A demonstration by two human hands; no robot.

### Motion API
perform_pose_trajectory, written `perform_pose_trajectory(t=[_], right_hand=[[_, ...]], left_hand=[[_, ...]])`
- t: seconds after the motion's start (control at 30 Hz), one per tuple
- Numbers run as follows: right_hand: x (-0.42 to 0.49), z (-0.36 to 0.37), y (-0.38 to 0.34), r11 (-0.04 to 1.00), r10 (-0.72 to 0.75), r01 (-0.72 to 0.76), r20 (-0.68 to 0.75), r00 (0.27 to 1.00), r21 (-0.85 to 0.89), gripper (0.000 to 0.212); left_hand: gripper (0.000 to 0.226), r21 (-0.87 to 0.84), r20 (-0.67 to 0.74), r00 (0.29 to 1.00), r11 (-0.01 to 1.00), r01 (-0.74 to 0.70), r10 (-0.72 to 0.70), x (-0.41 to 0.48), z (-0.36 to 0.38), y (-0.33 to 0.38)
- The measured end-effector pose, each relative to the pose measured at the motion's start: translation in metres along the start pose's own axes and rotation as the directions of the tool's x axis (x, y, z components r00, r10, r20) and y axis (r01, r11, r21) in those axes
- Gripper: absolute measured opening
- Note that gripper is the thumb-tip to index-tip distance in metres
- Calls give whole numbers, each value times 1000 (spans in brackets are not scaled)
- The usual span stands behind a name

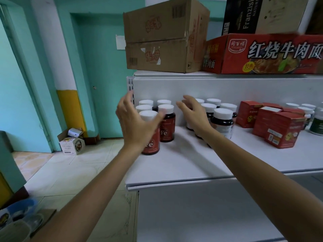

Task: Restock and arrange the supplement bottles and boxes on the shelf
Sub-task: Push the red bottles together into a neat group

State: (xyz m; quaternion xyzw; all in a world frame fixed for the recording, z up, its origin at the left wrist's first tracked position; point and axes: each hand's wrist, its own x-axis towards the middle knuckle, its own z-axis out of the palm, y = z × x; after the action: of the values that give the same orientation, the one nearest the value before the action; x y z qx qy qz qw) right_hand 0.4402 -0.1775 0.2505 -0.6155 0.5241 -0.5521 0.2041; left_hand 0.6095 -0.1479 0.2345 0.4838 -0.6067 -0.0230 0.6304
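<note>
White shelf [192, 165] carries all the stock. On the top board: brown carton [162, 37], touching the red noodle carton [262, 55] on its right. Red supplement boxes [277, 130] cluster at mid-right of the shelf. Dark white-capped bottles [222, 123] grouped at centre, red Fe bottles [167, 126] grouped at the shelf's left end, all upright. Left hand [138, 123] wide open with fingers spread, in front of the front Fe bottle [152, 145], thumb by its cap; contact cannot be told. Right hand [194, 114] also spread wide, holding nothing, raised in front of the dark bottles.
</note>
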Motion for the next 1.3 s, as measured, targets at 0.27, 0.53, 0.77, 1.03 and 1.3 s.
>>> perform_pose_trajectory(t=[0.27,0.53,0.77,1.03,1.3], right_hand=[[15,25,10,884,345,-398,233,909,246,59],[17,36,3,825,323,-448,364,874,344,51],[20,36,7,834,320,-428,326,890,348,40],[26,-1,-15,976,145,-157,82,986,150,49],[17,-86,-39,965,-107,81,94,990,248,48]], left_hand=[[56,-368,404,702,599,711,-586,20,10,-36],[62,-436,590,601,413,799,-540,21,40,-45],[54,-438,474,660,494,751,-582,26,35,-42],[46,-293,95,895,847,443,-436,17,9,21],[49,-243,7,990,960,139,-142,-19,56,118]])
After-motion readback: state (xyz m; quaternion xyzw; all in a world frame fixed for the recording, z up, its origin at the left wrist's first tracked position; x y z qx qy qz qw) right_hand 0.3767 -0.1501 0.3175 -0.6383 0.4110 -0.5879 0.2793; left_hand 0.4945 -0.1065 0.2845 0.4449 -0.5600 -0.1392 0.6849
